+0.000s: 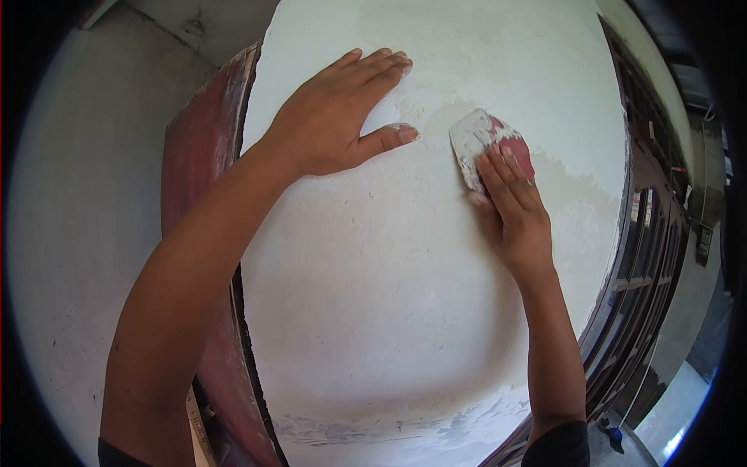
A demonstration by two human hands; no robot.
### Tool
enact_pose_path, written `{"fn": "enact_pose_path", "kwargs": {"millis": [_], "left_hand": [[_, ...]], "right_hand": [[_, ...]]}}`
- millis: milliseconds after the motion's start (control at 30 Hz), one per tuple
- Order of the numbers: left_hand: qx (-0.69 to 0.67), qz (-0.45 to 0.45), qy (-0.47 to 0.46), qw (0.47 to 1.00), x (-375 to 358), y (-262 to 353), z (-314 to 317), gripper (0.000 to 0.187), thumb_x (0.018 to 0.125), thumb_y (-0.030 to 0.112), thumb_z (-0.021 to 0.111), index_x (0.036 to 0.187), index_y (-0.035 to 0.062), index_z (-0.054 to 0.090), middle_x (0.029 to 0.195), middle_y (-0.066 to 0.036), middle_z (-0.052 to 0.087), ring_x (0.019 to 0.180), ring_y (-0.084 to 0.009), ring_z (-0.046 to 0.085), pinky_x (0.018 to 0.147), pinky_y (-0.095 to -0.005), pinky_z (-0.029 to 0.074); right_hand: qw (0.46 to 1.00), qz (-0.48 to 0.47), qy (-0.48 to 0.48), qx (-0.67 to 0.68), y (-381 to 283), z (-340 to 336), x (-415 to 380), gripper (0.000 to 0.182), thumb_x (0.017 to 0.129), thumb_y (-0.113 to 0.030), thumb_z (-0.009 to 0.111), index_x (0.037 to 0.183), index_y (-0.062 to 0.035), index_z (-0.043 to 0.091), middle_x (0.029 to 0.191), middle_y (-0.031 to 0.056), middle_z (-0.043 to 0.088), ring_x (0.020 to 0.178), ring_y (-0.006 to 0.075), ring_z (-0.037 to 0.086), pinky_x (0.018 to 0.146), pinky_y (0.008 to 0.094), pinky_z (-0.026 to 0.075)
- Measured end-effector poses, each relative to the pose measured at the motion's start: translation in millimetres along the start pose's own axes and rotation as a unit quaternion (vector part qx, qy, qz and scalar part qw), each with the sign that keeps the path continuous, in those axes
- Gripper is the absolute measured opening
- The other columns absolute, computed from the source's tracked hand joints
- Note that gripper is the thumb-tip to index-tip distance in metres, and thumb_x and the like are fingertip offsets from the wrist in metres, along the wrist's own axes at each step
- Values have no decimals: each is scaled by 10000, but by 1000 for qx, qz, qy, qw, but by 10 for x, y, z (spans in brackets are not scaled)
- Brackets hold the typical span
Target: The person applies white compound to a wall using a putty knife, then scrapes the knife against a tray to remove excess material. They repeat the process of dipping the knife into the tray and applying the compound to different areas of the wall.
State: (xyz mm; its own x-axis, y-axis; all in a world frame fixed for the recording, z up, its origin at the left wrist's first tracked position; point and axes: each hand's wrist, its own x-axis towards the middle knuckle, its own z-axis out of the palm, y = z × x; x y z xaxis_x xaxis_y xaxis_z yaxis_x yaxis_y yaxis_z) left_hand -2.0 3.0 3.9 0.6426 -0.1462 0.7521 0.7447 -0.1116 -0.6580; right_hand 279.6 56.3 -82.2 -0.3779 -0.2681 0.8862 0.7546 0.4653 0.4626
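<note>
Before me stands a broad white plastered wall [373, 265], with damp-looking patches of filler on its upper part and right side. My left hand [334, 113] lies flat against its upper left, fingers stretched out and thumb apart, with white smears on the fingertips. In my right hand [517, 210] is a red putty scraper [520, 159], largely coated in white putty. Its face rests on the wall right of the centre, and my fingers press over its lower part.
A worn dark red wooden frame [202, 148] borders the wall on the left, with a grey wall [85, 210] beyond it. Along the right side run dark wooden frames with glass panes [642, 233]. A pale strip of wood [201, 428] shows at lower left.
</note>
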Motion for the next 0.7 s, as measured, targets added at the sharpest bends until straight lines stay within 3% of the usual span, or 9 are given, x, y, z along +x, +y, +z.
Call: {"fn": "enact_pose_path", "kwargs": {"millis": [100,167,200,267,600,667,700], "left_hand": [[0,-4,1,1000,-15,7,-14,775,976,607,504,1437,-16,467,1473,-184,505,1419,-306,422,1226,-425,279],[-20,-12,-29,999,-5,21,-36,692,980,445,555,1486,-4,409,1541,-143,445,1463,-305,361,1235,-446,242],[-20,-12,-29,999,0,16,-24,692,980,445,555,1486,-4,409,1541,-143,445,1463,-305,361,1235,-446,242],[-9,5,-1,1000,-1,-13,-5,774,972,602,517,1435,-17,468,1476,-184,502,1421,-306,420,1223,-430,281],[-3,7,-8,1000,-1,8,-25,770,972,593,526,1439,-16,459,1481,-189,495,1422,-311,419,1222,-433,283],[-15,-11,-37,999,-3,21,-47,697,971,435,567,1494,7,398,1548,-137,436,1466,-304,356,1237,-449,241],[-16,-12,-38,999,-5,22,-50,697,971,435,567,1494,7,398,1548,-137,436,1466,-304,356,1237,-449,241]], "right_hand": [[1000,-5,12,3,10,-46,-89,464,898,-156,730,1342,-74,627,1388,127,611,1354,308,524,1100,412,448],[1000,-18,25,8,-30,-41,5,465,898,-160,730,1344,-77,626,1389,127,610,1353,304,525,1098,408,449],[999,-32,37,11,-54,-31,65,467,898,-164,730,1346,-80,626,1390,127,610,1352,301,527,1096,405,450],[999,-27,20,19,-94,69,143,468,899,-164,729,1347,-82,625,1389,122,611,1350,296,529,1092,403,455],[999,26,-27,23,-218,-3,14,453,899,-160,728,1337,-96,635,1376,102,622,1350,296,526,1082,420,466],[999,26,-37,18,-233,-47,-118,448,910,-185,716,1338,-86,625,1389,108,610,1357,302,518,1085,450,447],[998,26,-46,14,-241,-72,-198,447,921,-209,705,1338,-76,614,1403,114,597,1364,308,510,1088,480,429]]}}
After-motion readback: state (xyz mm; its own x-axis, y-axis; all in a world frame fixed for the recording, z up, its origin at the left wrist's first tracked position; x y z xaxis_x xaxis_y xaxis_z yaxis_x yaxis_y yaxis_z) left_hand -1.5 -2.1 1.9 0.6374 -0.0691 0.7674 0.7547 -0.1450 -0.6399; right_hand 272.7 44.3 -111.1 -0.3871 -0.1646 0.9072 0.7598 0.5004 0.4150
